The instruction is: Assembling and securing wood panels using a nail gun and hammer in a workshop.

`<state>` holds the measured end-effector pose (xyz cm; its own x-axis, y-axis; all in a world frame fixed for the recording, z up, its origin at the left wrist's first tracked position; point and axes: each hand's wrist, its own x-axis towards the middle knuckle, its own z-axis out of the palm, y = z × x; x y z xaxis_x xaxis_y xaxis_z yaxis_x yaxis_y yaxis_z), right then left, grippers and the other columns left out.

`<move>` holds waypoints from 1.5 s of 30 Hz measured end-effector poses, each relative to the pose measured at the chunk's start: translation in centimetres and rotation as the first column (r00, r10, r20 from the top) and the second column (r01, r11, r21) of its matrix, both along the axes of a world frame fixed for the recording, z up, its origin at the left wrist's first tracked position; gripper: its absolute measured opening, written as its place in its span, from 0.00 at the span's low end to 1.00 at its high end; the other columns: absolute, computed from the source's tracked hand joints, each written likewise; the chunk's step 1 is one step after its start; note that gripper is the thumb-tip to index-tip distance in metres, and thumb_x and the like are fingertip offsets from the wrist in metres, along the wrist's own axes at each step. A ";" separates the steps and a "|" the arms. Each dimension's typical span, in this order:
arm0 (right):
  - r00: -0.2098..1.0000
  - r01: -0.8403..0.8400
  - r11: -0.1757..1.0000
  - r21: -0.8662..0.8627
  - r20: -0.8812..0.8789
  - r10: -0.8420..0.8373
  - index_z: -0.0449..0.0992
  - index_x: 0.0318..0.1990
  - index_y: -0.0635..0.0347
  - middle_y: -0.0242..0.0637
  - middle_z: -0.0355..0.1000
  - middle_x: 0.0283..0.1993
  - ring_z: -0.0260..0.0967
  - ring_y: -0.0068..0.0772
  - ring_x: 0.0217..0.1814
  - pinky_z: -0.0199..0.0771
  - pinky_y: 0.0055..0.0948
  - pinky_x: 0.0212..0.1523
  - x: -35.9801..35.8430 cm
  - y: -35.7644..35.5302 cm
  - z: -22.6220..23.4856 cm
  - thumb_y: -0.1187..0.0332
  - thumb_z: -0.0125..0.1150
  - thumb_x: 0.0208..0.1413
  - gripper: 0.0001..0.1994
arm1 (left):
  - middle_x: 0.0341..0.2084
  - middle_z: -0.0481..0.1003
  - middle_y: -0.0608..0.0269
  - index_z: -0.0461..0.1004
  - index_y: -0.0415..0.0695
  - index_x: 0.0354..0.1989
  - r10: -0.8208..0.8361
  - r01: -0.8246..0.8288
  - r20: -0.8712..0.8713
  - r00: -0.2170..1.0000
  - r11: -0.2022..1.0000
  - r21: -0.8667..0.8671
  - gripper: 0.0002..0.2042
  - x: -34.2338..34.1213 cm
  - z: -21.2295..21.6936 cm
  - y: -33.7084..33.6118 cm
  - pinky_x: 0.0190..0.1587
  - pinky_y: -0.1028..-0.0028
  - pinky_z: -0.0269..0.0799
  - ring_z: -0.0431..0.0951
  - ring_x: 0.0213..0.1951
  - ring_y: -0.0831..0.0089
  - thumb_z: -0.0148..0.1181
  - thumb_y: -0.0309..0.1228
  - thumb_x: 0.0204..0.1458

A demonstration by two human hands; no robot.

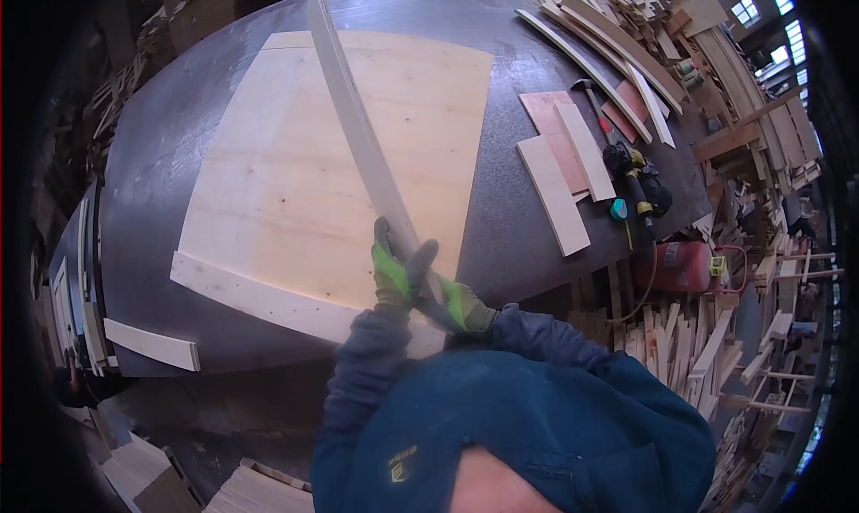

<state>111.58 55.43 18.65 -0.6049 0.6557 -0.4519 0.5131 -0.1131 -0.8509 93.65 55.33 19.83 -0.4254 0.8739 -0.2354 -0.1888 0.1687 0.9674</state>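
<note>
A long pale wooden board [358, 128] slants over a large plywood panel [268, 182], its far end at the upper left and its near end close to my body. Gloved in green and grey, my left hand [392, 267] is closed on the board's left edge near that end. My right hand [455, 303] grips the near end itself, thumb on top; its other fingers are partly hidden. Along the panel's near edge lies a wooden strip [259, 294], and another strip [288, 41] runs along the far edge.
The panel lies on a dark metal table [152, 182]. To the right are short boards [553, 195], a hammer [598, 110], a nail gun [640, 178] and a tape measure [619, 210]. A red tank [680, 267] stands beyond. A short board [152, 343] sits at the left corner.
</note>
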 end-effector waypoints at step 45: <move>0.787 -0.100 0.957 0.273 0.610 -0.092 0.83 0.77 0.72 0.49 0.88 0.72 0.85 0.41 0.74 0.83 0.42 0.78 46.3 0.9 -3.6 0.65 0.75 0.80 0.25 | 0.79 0.74 0.33 0.67 0.46 0.87 0.355 -0.863 -0.881 0.312 -0.282 -0.420 0.60 -57.8 -17.5 -46.6 0.78 0.35 0.78 0.82 0.76 0.37 0.90 0.64 0.51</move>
